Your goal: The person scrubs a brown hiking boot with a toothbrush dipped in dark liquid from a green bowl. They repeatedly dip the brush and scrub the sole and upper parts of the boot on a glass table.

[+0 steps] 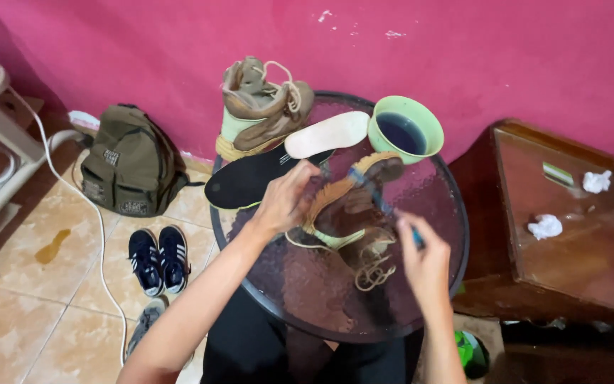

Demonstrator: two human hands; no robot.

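While our left hand (287,199) grips the tan boot (346,206) lying on its side mid-bench (307,299) to steady it, our right hand (424,259) pinches a blue brush (371,190) against its upper; the green bowl (406,131) of dark liquid sits just beyond, within easy dipping reach.

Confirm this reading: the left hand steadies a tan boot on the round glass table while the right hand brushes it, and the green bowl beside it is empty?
Not quite. In the head view the green bowl holds dark liquid; the rest stands.
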